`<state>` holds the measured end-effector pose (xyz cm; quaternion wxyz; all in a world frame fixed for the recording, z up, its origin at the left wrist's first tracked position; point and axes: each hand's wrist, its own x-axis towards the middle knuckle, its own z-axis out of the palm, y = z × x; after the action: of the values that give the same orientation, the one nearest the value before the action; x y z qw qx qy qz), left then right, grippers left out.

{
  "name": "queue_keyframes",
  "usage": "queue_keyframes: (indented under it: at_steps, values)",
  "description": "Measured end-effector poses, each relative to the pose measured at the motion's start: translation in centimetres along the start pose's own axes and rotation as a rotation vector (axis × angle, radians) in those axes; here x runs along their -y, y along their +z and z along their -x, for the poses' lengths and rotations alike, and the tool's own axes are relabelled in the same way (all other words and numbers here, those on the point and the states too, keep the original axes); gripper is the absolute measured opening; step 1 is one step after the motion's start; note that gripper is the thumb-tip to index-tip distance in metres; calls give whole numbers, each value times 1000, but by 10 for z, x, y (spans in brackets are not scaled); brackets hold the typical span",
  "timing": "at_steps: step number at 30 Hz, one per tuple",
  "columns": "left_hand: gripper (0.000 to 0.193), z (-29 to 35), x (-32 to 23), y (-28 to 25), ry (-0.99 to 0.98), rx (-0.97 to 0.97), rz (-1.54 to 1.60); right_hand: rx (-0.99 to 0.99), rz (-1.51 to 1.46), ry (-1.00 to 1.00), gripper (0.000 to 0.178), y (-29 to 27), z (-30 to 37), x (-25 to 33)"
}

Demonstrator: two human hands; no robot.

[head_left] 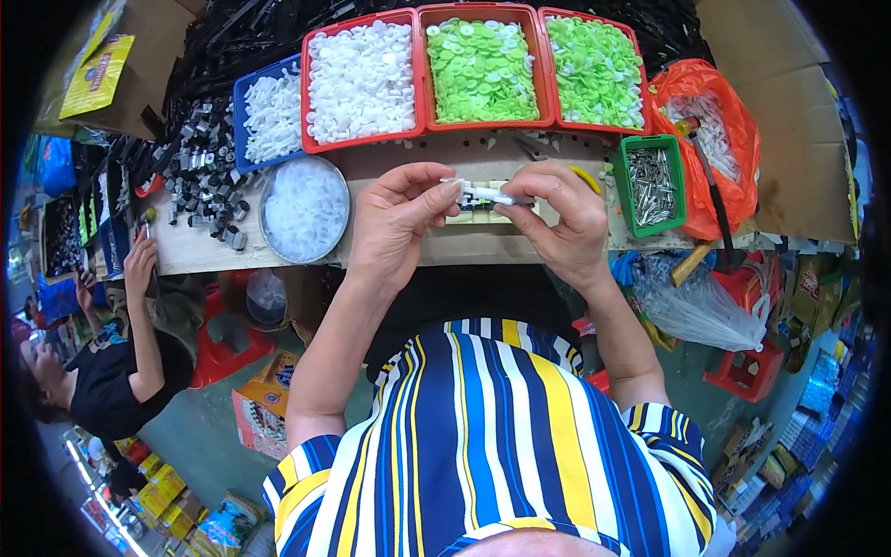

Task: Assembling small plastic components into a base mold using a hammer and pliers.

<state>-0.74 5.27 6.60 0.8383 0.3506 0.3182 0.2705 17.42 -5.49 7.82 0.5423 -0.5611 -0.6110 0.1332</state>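
Above the wooden bench's near edge, my left hand and my right hand hold a small white plastic part between them. The left thumb and forefinger pinch one end, and the right fingers grip the other. Dark bits show along the part, too small to make out. Beyond my hands stand a red tray of white plastic pieces, a red tray of green discs and another red tray of green and white discs. A yellow curved handle lies partly hidden behind my right hand.
Left of my hands is a round dish of translucent pieces, near a blue tray and loose black parts. To the right stand a green bin of metal pins, an orange bag and a hammer. A co-worker sits at left.
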Motion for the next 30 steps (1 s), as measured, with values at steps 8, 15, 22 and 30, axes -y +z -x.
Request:
queue_keyframes:
  at_steps: [8, 15, 22, 30]
  values:
    - [40, 6, -6, 2, 559, 50, -698, 29, -152, 226, 22, -8, 1, -10]
    - [22, -3, -5, 5, 979, 107, -1235, 57, -149, 197, 21, -15, 3, -14]
    - [8, -5, -1, 12, 679, 120, -1112, 196, 267, -161, 24, -30, -2, -9]
    - [11, -10, 16, 10, 711, 106, -1133, 313, 111, 99, 24, -36, 0, -16]
